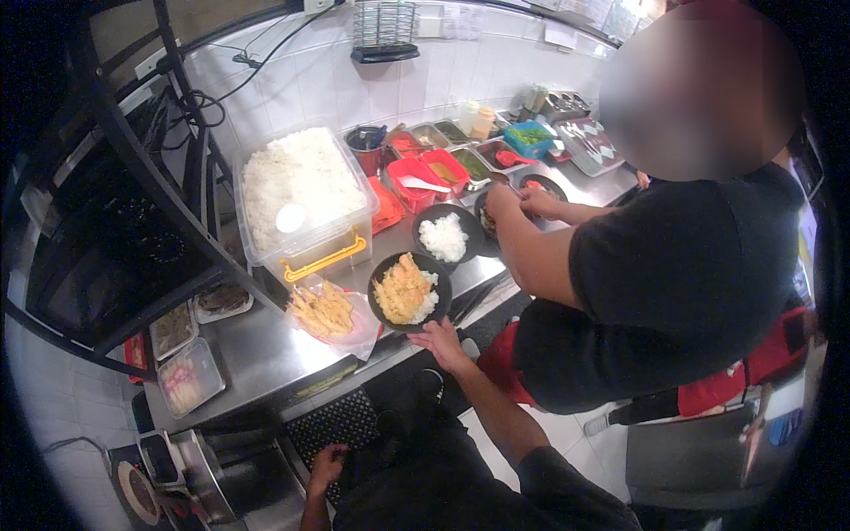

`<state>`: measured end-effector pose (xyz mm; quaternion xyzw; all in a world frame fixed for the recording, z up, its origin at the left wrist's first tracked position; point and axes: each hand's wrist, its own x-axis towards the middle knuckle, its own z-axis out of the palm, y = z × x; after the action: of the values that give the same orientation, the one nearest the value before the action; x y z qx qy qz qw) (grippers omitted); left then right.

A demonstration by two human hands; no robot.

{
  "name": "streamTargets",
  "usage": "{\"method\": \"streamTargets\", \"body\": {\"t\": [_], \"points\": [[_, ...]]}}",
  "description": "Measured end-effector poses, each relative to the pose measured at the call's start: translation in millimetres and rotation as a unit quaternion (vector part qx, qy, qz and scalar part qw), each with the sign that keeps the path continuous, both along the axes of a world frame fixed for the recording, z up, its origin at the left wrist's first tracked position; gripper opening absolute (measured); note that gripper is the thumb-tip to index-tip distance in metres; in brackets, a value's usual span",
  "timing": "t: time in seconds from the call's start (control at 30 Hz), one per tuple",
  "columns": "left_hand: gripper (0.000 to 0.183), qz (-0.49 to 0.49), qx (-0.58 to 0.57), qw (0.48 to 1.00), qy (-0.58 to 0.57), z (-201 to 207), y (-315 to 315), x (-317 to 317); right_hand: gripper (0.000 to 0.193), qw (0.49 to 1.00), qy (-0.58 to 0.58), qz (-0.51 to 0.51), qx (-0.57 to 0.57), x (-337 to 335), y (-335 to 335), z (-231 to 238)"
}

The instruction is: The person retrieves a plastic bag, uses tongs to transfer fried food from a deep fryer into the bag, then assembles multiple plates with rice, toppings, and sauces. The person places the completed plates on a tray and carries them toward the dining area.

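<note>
My right hand (443, 347) grips the near rim of a black bowl (444, 305) at the counter's front edge. In that bowl, golden battered fried food (400, 290) lies over white rice. Down at my side, my left hand (328, 466) hangs with its fingers loosely curled and nothing visible in it. Left of the bowl, several battered fried pieces (320, 310) rest on a paper-lined tray (359, 339). Just behind stands a second black bowl (471, 239) with plain white rice (443, 237).
A large clear tub of rice (301, 181) with a yellow handle stands at the back left. Red containers (413, 181) and metal topping pans (474, 164) line the wall. At right, a co-worker (682, 257) in black bends over another bowl. A dark metal rack (168, 186) rises at left.
</note>
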<state>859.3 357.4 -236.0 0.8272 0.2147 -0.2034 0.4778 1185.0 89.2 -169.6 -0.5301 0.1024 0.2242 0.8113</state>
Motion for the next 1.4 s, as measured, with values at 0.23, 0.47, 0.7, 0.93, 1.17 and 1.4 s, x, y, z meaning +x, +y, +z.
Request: {"method": "streamTargets", "body": {"t": [0.23, 0.47, 0.7, 0.93, 1.17, 1.4], "points": [[0.028, -0.076, -0.12, 0.988, -0.064, 2.0, -21.4, 40.1, 0.045, 0.999, -0.011, -0.041, 0.01, -73.5, -57.5, 11.1], [0.069, 0.054, -0.509, 0.852, 0.108, 38.4, -85.3, 102.4, 0.028, 0.989, 0.046, 0.045, -0.13, -188.0, -128.1, -6.2], [0.062, -0.085, -0.534, 0.809, 0.23, 35.7, -179.8, 96.4, 0.029, 0.989, 0.148, -0.022, -0.015, -308.9, -217.9, -24.4], [0.067, -0.173, -0.407, 0.843, 0.307, -8.8, -345.0, 72.5, 0.031, 0.98, 0.102, -0.159, -0.057, -404.5, -341.5, -20.2], [0.063, -0.277, -0.464, 0.777, 0.323, -2.9, -524.6, 72.3, 0.032, 0.959, 0.093, -0.258, -0.073, -444.1, -477.6, 6.0], [0.071, -0.321, -0.464, 0.751, 0.343, 20.1, -650.2, 107.2, 0.03, 0.94, 0.076, -0.329, -0.055, -429.8, -573.7, -13.2]]}}
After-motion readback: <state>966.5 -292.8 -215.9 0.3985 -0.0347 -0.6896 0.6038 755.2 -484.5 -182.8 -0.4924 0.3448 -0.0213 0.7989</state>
